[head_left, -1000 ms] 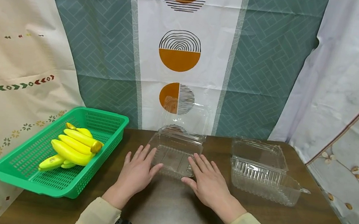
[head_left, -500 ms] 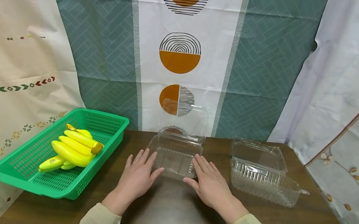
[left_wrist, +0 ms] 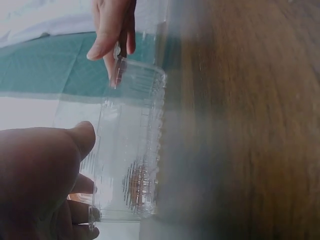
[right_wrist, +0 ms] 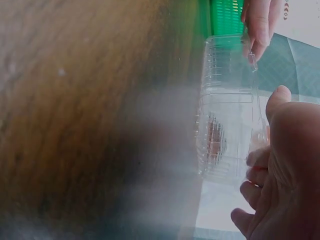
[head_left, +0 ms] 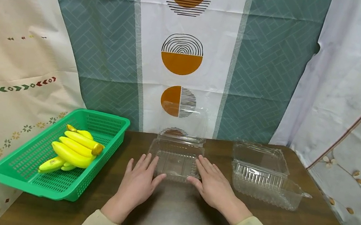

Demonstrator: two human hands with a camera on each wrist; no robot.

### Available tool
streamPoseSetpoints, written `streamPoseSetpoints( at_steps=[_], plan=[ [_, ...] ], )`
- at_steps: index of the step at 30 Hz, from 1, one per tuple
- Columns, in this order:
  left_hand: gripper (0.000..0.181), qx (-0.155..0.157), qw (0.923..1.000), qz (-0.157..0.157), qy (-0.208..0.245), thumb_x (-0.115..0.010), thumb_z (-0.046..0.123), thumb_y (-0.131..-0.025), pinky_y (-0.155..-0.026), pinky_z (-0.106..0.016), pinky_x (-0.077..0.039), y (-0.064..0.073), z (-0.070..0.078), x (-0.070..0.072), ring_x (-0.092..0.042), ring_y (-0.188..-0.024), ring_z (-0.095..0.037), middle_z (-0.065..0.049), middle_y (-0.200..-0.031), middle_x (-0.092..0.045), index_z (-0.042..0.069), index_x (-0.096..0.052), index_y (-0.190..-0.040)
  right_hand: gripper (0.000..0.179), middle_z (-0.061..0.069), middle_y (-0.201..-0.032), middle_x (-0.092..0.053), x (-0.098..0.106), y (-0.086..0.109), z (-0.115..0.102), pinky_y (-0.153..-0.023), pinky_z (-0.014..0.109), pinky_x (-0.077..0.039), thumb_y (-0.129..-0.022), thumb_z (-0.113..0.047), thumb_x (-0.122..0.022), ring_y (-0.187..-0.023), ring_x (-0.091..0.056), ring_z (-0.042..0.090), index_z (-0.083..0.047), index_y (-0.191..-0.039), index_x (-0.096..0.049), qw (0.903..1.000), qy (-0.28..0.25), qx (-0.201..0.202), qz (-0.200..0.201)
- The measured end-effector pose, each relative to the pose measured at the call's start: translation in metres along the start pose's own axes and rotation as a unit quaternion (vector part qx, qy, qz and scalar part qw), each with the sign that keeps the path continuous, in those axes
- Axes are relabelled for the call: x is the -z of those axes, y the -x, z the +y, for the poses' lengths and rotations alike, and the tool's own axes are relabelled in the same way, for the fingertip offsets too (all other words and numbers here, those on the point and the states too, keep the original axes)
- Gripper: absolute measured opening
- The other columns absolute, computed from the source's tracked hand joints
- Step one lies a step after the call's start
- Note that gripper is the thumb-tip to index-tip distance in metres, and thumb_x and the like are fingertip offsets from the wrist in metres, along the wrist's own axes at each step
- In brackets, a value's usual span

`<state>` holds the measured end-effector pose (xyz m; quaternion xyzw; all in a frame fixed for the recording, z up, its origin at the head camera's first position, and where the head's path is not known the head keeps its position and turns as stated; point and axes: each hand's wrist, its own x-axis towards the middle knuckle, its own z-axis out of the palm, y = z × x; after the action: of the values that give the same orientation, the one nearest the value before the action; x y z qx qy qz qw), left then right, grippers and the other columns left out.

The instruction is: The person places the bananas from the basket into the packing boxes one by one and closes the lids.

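Note:
A clear plastic clamshell box (head_left: 176, 161) stands on the table with its lid (head_left: 184, 122) raised at the back. My left hand (head_left: 135, 182) lies along its left side, fingers straight and fingertips right at the rim. On the opposite side, my right hand (head_left: 213, 185) rests likewise, fingers extended. Both wrist views show the clear box (left_wrist: 127, 130) between the two hands, thumbs nearer the camera and fingers partly behind the plastic wall. Nothing shows inside the box.
To the left is a green plastic basket (head_left: 31, 188) holding several yellow bananas (head_left: 74, 151). At the right stands another open clear clamshell (head_left: 266, 188), its lid leaning back. Cloth hangings (head_left: 262, 62) close off the table's (head_left: 173, 218) back and sides.
Both hands have drawn back slightly toward the person and still flank the box. The box and its raised lid have turned a little and look squarer to the view.

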<state>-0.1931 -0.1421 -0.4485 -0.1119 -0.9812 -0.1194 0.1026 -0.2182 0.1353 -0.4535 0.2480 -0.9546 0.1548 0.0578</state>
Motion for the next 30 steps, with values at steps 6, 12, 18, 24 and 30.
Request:
streamPoseSetpoints(
  at_steps=[6,12,18,24,30],
  plan=[
    [0.075,-0.007,1.0000,-0.006,-0.003,-0.065,0.054,-0.109,-0.127,-0.074,-0.020,0.002,0.003,0.000,-0.036,-0.161,-0.044,-0.025,-0.169,-0.045,0.003,-0.053,-0.163,0.079,0.021,-0.178,-0.031,0.001,0.000,0.003,-0.131,0.059,-0.027,-0.114,-0.051,-0.058,-0.164,-0.030,0.039,0.004,-0.167,-0.041,1.0000,0.002,-0.004,0.008],
    [0.076,-0.013,0.9998,-0.009,-0.015,-0.064,0.058,-0.109,-0.128,-0.073,-0.020,0.007,0.004,-0.001,-0.037,-0.160,-0.043,-0.024,-0.168,-0.048,0.003,-0.055,-0.161,0.078,0.021,-0.177,-0.033,0.001,0.002,0.001,-0.129,0.061,-0.030,-0.113,-0.050,-0.059,-0.163,-0.032,0.040,0.005,-0.166,-0.043,0.9999,0.000,-0.006,0.015],
    [0.074,-0.025,0.9991,0.000,-0.035,-0.064,0.058,-0.108,-0.128,-0.072,-0.023,0.011,0.006,-0.001,-0.042,-0.158,-0.043,-0.023,-0.165,-0.052,0.003,-0.059,-0.158,0.078,0.019,-0.179,-0.030,-0.001,0.003,0.002,-0.130,0.060,-0.028,-0.114,-0.052,-0.056,-0.164,-0.029,0.039,0.003,-0.167,-0.041,0.9999,-0.001,-0.015,0.007],
    [0.072,-0.032,0.9986,0.006,-0.043,-0.067,0.057,-0.107,-0.127,-0.071,-0.027,0.012,0.007,-0.002,-0.046,-0.155,-0.044,-0.025,-0.164,-0.052,0.003,-0.063,-0.154,0.078,0.019,-0.179,-0.029,-0.003,0.002,0.005,-0.130,0.061,-0.028,-0.114,-0.050,-0.059,-0.165,-0.028,0.039,0.003,-0.168,-0.041,0.9998,-0.011,-0.013,0.009],
    [0.071,-0.034,0.9983,0.007,-0.047,-0.067,0.058,-0.107,-0.128,-0.068,-0.026,0.014,0.005,-0.003,-0.047,-0.154,-0.044,-0.026,-0.163,-0.052,0.002,-0.066,-0.151,0.079,0.018,-0.179,-0.029,-0.003,0.002,0.006,-0.130,0.061,-0.028,-0.114,-0.051,-0.058,-0.165,-0.027,0.039,0.002,-0.169,-0.039,0.9999,-0.009,-0.010,0.005]
  ],
)
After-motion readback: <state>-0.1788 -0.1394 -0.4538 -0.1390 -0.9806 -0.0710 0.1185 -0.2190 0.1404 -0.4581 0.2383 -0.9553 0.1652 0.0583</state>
